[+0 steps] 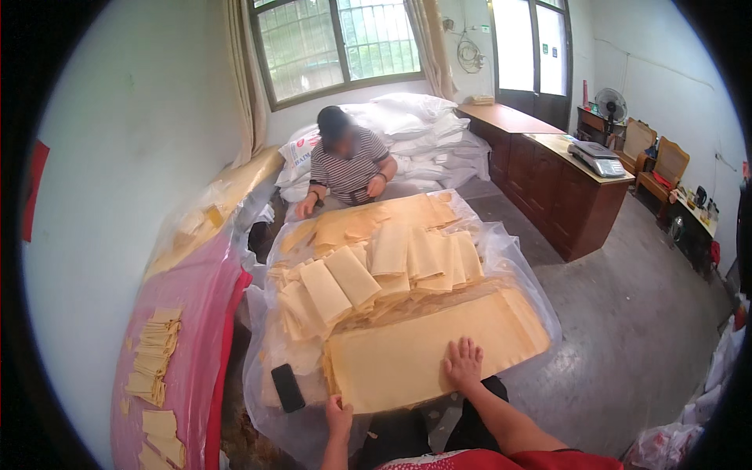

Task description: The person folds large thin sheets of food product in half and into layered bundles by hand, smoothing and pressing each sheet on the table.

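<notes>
A stack of long, thin yellowish sheets (411,358) lies on the plastic-covered table right in front of me. My left hand (339,416) grips the near left corner of the stack, its fingertips at the edge. On top of the sheets, nearer their right part, my right hand (464,364) lies flat with its fingers slightly apart. Past the stack are many folded yellowish sheets (352,279) in an overlapping heap. A black smartphone (288,388) rests to the left of my left hand.
A co-worker in a striped shirt (352,164) sits across the table, beside more sheets (382,220). Folded pieces (155,352) lie on a pink-covered surface at left. White sacks (423,135) are piled behind the co-worker. A wooden counter (552,188) at right bears a scale (596,157).
</notes>
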### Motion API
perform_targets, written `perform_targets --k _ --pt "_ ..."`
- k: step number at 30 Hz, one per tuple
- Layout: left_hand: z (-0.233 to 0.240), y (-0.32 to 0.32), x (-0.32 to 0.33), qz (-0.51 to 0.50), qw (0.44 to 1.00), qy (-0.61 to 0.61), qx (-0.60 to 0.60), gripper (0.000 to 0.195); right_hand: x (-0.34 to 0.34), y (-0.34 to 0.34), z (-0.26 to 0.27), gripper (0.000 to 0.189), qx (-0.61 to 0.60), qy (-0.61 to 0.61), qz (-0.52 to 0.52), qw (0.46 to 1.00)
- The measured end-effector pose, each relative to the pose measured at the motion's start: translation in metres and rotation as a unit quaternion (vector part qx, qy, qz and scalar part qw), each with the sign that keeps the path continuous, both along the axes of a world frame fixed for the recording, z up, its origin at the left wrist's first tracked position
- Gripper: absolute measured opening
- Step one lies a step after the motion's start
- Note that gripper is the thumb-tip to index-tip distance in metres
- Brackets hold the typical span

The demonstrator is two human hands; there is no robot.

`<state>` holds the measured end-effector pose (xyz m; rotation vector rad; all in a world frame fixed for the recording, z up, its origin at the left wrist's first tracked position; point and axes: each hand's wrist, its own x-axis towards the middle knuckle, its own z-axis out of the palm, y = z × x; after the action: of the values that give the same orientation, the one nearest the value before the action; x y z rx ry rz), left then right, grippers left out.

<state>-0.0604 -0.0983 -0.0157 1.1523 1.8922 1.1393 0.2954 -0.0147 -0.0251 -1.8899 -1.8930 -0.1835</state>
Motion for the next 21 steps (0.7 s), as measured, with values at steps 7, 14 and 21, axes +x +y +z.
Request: perform_targets --k 7,14,21 --pt "0.057 -0.013 0.027 -0.034 0.878 0.454 0.146 0.021 0.007 0.000 -0.004 0.058 0.003 -0.004 -0.005 1.000" --pt "0.023 -0.009 0.012 -0.018 0.907 0.407 0.108 0.020 0.001 0.001 -0.002 0.058 -0.002 0.011 0.008 1.000" --pt "0.018 -0.018 0.004 0.001 0.929 0.367 0.038 0.026 0.003 -0.003 0.002 0.058 -0.004 0.008 0.009 1.000"
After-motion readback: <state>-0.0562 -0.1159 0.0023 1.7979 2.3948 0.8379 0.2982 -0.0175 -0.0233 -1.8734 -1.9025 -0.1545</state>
